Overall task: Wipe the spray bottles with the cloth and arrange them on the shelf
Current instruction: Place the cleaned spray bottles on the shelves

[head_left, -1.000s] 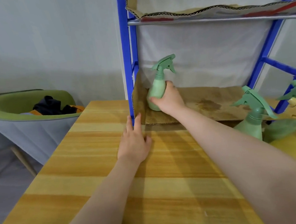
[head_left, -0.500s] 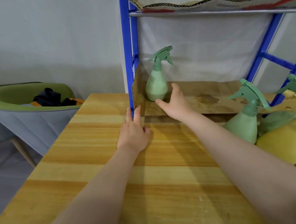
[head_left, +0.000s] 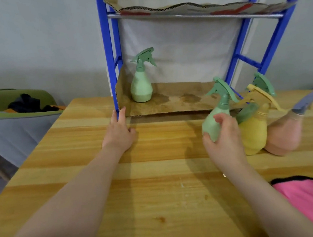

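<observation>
One green spray bottle stands on the shelf, the left hand lies flat on the worktop, the right hand apparently grips another green bottle beside yellow and pink ones.

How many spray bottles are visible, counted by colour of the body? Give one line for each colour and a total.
Green: 3, one on the shelf, one in the right hand, one lying behind the yellow one
Yellow: 1
Pink: 1, lying on the table
Total: 5
</observation>
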`<action>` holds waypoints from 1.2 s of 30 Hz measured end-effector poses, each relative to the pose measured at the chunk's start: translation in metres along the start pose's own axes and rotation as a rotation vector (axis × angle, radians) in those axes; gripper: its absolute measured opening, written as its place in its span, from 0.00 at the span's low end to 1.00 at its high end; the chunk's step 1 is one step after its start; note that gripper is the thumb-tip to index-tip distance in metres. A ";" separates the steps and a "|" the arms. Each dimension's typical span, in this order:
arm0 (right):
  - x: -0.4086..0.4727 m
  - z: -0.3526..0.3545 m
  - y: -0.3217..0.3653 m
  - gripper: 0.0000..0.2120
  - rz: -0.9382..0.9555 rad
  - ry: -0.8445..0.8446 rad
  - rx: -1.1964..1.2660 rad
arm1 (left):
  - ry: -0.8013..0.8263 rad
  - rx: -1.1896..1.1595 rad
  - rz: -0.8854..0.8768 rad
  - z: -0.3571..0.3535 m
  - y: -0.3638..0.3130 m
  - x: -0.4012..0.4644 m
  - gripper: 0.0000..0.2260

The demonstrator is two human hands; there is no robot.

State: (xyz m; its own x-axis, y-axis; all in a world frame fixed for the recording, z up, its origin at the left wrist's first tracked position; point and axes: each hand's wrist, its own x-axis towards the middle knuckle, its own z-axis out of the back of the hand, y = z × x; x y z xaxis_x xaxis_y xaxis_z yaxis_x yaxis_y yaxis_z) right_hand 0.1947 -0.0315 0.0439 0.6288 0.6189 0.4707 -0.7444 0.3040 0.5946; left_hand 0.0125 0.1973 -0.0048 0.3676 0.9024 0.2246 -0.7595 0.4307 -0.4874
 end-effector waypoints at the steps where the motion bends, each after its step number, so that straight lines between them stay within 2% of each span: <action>1: -0.003 0.002 -0.005 0.29 -0.025 -0.017 -0.004 | -0.001 0.002 -0.001 0.000 0.000 0.000 0.35; 5: -0.003 0.005 -0.015 0.39 -0.112 -0.019 0.037 | -0.005 0.022 0.000 0.002 -0.002 -0.002 0.35; 11: 0.017 -0.002 -0.010 0.45 -0.188 0.019 0.126 | -0.010 0.007 0.005 0.003 -0.003 -0.003 0.34; 16: 0.029 -0.015 -0.010 0.50 -0.190 0.012 0.061 | -0.014 -0.006 -0.003 0.003 -0.001 -0.003 0.35; 24: 0.028 -0.023 -0.020 0.51 -0.149 0.048 0.041 | -0.044 0.000 -0.028 0.003 -0.001 -0.003 0.35; 29: 0.032 -0.011 -0.005 0.51 -0.111 -0.002 0.128 | -0.040 0.021 -0.012 0.001 -0.002 -0.003 0.35; 32: 0.059 -0.007 0.013 0.48 -0.056 -0.001 0.188 | -0.044 0.024 -0.009 0.001 -0.001 -0.001 0.35; 36: 0.107 -0.025 0.027 0.44 -0.075 0.042 0.166 | -0.059 0.028 -0.009 0.000 -0.001 0.000 0.35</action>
State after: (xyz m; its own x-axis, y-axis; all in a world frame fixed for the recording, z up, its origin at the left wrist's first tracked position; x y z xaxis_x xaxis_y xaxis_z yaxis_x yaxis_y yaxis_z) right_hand 0.2359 0.0607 0.0941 0.6690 0.6294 0.3954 -0.6458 0.2288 0.7284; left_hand 0.0131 0.1965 -0.0041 0.3430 0.8969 0.2792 -0.7713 0.4386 -0.4612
